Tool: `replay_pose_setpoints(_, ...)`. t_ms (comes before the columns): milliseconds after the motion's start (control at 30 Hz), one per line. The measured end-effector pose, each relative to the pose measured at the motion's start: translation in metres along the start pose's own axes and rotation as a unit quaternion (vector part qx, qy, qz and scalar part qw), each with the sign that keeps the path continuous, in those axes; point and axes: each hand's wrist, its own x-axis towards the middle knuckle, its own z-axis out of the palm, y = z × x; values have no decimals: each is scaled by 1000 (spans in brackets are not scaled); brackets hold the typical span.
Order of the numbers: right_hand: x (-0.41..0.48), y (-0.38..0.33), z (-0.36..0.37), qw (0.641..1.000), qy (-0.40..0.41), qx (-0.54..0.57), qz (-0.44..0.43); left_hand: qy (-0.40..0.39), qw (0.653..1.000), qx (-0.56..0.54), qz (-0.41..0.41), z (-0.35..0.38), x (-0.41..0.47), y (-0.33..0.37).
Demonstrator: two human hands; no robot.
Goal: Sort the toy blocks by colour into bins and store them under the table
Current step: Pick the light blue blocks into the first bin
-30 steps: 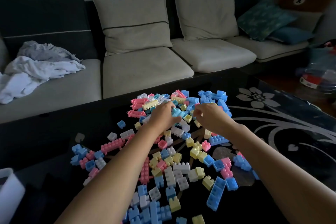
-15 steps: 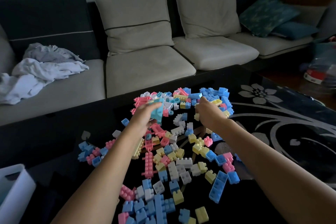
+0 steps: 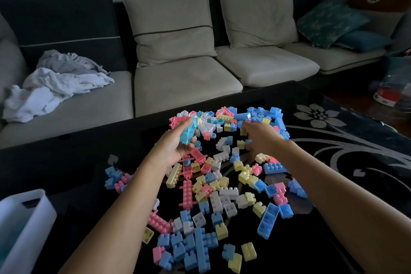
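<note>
Blocks [image 3: 219,196] cover the black table [image 3: 333,240]. Left hand [image 3: 175,149] grasps blue pieces [image 3: 189,132]; right hand [image 3: 261,138] curls among them, its grip unclear

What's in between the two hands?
Head view: loose toy blocks, mostly white, some pink, lie on the black table between the left hand, gripping blue blocks, and the right hand.

Two hands [image 3: 175,149] [image 3: 262,138], one bin [image 3: 33,204], dozens of blocks [image 3: 219,201]

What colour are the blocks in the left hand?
Light blue, seen in the head view: the left hand holds blue blocks.
</note>
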Motion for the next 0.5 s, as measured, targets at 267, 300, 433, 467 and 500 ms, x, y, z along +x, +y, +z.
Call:
replay_pose_setpoints(267, 43, -45, -16, 991, 45, 127, -6, 43, 997, 46, 41, -24, -13, 6)
replay_pose_setpoints(300, 49, -52, -10, 993, 28, 118, -2, 48, 997, 49, 44, -28, -15, 7)
replay_pose_setpoints(433, 67, -74, 9, 998, -58, 29, 11, 66, 995, 59, 42, -49, -21, 8)
replay_pose_setpoints(467, 66, -77, 9, 998, -58, 4, 16, 75, 995, 58, 39, -55, -22, 9)
replay_pose_setpoints(500, 65, -79, 11, 998, -50, -27, 12, 84, 994, 54, 36, -61, -24, 9)
